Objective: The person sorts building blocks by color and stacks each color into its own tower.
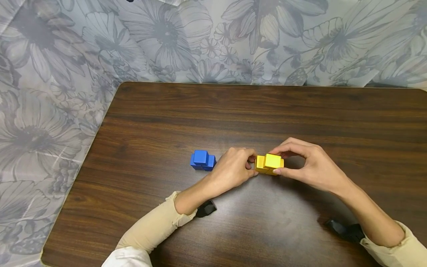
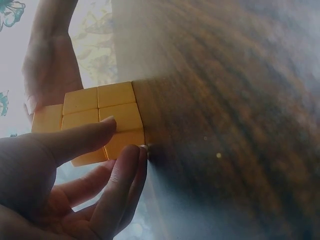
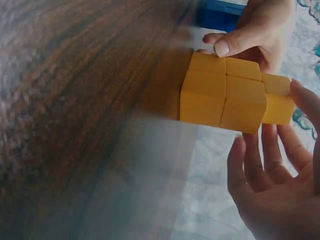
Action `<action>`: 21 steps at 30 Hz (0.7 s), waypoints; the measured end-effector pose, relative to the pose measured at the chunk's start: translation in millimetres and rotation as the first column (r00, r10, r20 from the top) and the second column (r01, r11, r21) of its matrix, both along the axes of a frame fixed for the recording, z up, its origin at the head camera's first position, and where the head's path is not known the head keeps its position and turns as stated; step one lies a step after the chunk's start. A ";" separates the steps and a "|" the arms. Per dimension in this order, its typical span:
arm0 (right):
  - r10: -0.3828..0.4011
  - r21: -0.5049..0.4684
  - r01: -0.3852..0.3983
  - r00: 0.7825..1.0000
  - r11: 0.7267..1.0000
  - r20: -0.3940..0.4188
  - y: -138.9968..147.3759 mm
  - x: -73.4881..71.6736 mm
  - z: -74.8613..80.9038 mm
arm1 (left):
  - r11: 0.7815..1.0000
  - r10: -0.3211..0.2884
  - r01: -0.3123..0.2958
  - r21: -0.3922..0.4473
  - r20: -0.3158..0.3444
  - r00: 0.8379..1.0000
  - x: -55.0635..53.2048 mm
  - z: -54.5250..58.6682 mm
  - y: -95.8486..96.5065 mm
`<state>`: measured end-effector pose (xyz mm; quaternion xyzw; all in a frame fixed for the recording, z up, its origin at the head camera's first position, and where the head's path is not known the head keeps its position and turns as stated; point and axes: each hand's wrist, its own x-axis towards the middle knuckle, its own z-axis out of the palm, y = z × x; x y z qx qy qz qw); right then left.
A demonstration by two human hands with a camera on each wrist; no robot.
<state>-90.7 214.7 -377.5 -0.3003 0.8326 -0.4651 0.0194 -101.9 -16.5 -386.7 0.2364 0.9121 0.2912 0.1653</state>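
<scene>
Yellow blocks (image 1: 260, 163) form a stepped stack on the table, with seams between cubes in both wrist views. My left hand (image 1: 232, 167) grips its left end low down; the thumb (image 2: 87, 140) lies across the front face and the fingers curl round the far side. A single yellow cube (image 3: 279, 100) tops the stack. From the right, my right hand (image 1: 310, 165) pinches this top cube, thumb on the near face and fingers on the far one. Just left of my left hand stands a blue block stack (image 1: 202, 160), also with a raised cube on top.
The dark wood-grain table (image 1: 207, 115) ends at a back edge and a slanting left edge. Behind it hangs a grey floral cloth (image 1: 166, 37). Black straps (image 1: 206, 208) sit by both wrists, near the rolled light sleeves (image 1: 150, 226).
</scene>
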 end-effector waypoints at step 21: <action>-0.085 0.000 0.085 0.996 0.996 -0.017 14.7 -1.3 7.3 | 1.000 0.006 -0.006 -0.003 -0.095 0.995 7.8 23.5 -9.8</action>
